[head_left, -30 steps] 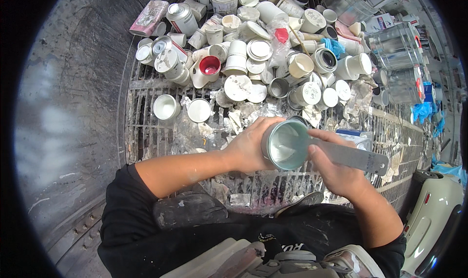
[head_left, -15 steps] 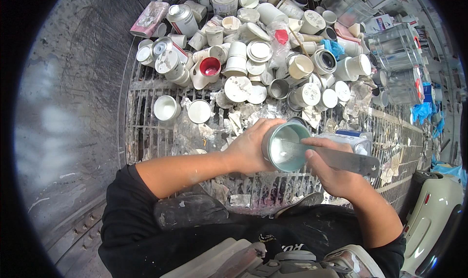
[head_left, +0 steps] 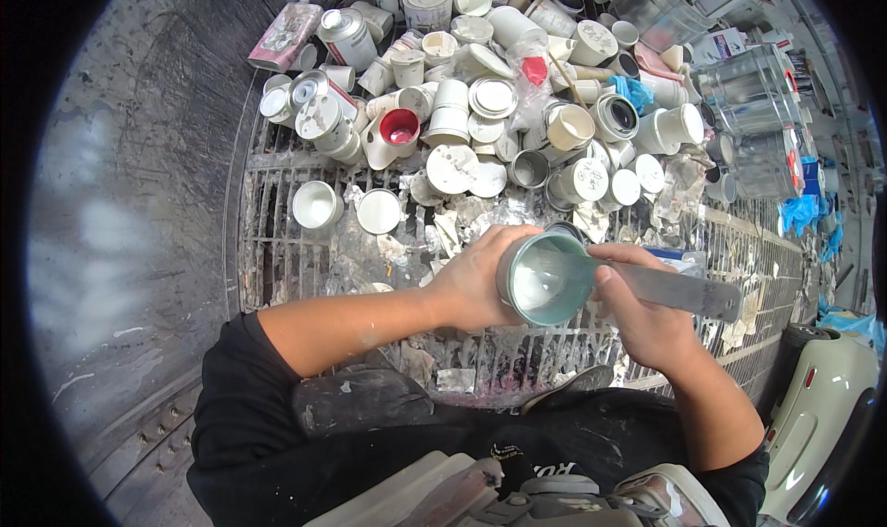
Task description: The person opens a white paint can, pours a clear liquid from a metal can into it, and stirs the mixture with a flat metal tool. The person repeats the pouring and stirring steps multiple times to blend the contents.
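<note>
My left hand [head_left: 476, 278] is wrapped round the side of a teal-green cup [head_left: 577, 298]. Its open mouth is tilted toward me, and a whitish liquid [head_left: 538, 285] shows inside. In my right hand [head_left: 642, 319] is a flat grey metal mixing stick [head_left: 679, 290], pinched between thumb and fingers. One end of the stick reaches over the cup's right rim into it; the end with holes sticks out to the right. Behind the right hand, a metal can with a blue edge [head_left: 674, 257] is partly hidden.
A heap of used white cups, lids and cans [head_left: 453, 111] covers the far side of a paint-stained metal grate [head_left: 277, 278]. A white cup [head_left: 317, 205] and a round lid [head_left: 378, 211] lie nearer. Clear plastic tubs [head_left: 753, 88] stand at right, a dark metal wall [head_left: 139, 204] at left.
My right hand has drawn the mixing stick a little to the right, so less of it reaches into the cup. The left hand and cup have stayed almost still.
</note>
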Demonstrator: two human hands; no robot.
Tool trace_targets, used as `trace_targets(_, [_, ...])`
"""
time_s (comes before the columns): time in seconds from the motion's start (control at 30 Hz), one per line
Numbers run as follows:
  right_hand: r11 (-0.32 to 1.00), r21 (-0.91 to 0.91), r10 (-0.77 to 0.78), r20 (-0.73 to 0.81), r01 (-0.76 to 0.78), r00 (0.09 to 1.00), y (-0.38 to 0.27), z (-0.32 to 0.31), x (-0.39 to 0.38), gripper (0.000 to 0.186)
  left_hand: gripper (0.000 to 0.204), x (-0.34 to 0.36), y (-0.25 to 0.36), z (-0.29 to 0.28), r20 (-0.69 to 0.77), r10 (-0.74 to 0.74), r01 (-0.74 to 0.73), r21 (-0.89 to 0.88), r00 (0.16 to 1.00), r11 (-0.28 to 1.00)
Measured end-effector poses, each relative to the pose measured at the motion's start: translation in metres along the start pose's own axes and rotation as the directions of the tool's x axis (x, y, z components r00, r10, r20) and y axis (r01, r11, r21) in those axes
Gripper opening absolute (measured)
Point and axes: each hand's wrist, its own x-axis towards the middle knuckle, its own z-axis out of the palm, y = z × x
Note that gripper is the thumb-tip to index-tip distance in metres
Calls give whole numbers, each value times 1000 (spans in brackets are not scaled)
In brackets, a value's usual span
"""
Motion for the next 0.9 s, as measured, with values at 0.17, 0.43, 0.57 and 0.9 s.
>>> trace_targets(0.17, [990, -142, 16, 192, 11, 981, -4, -4, -2, 27, 116, 0, 0, 1, -10, 14, -14, -23, 1000, 1000])
trace_targets(0.43, [953, -202, -207, 111, 226, 972, -1, -2, -1, 18, 114, 0, 0, -1, 16, -15, 14, 12, 1000, 1000])
trace_targets(0.57, [994, 107, -49, 128, 35, 991, 0, -5, -2, 18, 113, 0, 0, 0, 11, -5, 5, -6, 1000, 1000])
trace_targets(0.9, [990, -70, -119, 45, 122, 992, -1, -4, -2, 16, 119, 0, 0, 1, -1, -20, 20, -14, 1000, 1000])
